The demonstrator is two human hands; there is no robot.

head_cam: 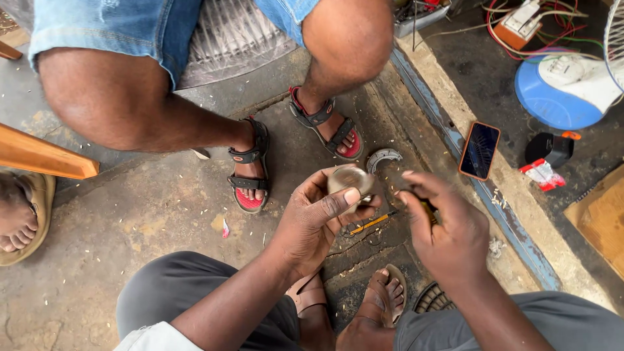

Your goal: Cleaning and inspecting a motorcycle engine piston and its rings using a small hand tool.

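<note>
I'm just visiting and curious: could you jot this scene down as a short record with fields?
Left hand: holds a small round metal part
Right hand: grips a thin tool, its tip toward the part
Ground below: yellow-handled screwdriver, curved metal piece
Opposite: a seated person's sandalled feet
Right ledge: phone in an orange case, blue fan base, tangled wires

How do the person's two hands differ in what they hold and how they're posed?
The left hand cups a round, pale metal part, thumb across its front; the right hand pinches a thin tool with a yellow handle, mostly hidden. The left hand shows thumb and palm side; the right hand shows its back. Both hover above the concrete floor.
</note>
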